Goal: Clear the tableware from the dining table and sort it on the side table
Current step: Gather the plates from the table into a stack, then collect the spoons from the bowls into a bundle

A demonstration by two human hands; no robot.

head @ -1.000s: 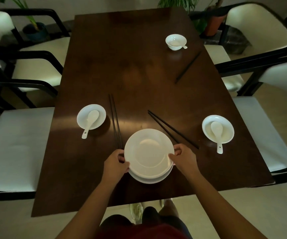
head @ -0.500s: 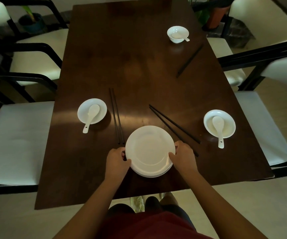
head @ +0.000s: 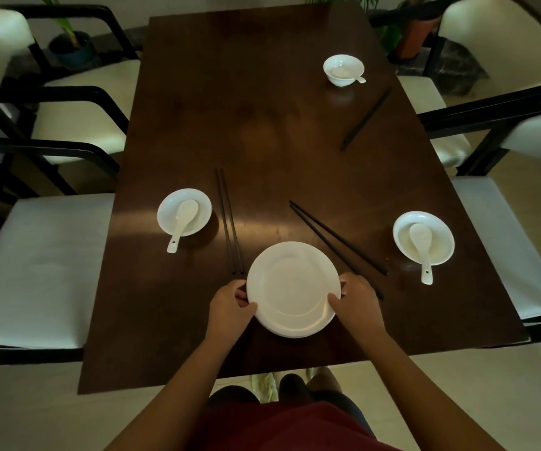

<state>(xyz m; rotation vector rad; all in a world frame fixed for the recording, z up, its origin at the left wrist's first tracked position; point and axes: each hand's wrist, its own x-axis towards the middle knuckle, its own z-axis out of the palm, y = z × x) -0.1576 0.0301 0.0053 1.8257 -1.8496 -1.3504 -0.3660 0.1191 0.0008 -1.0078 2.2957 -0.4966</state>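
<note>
Viewpoint: you look down from your head at a dark brown wooden bench (head: 262, 125), long and glossy, with a soft glare near its middle.
Plates: a stack of white plates (head: 293, 288) sits at the near end of the bench, right in front of you.
Left hand: your left hand (head: 230, 304) grips the stack's left rim, fingers curled under the edge.
Right hand: your right hand (head: 357, 301) grips the right rim the same way.
Left setting: a white saucer with a spoon (head: 184, 212), black chopsticks (head: 229, 222) just beside it.
Right setting: a second saucer with a spoon (head: 423, 238); a crossed pair of chopsticks (head: 334, 237) lies between it and the plates.
Far setting: a small white bowl with a spoon (head: 343, 70), with chopsticks (head: 366, 119) near it.
Room: cream-cushioned black-framed chairs (head: 44, 271) line both sides; potted plants (head: 409, 30) stand beyond the far end; the floor is pale.
</note>
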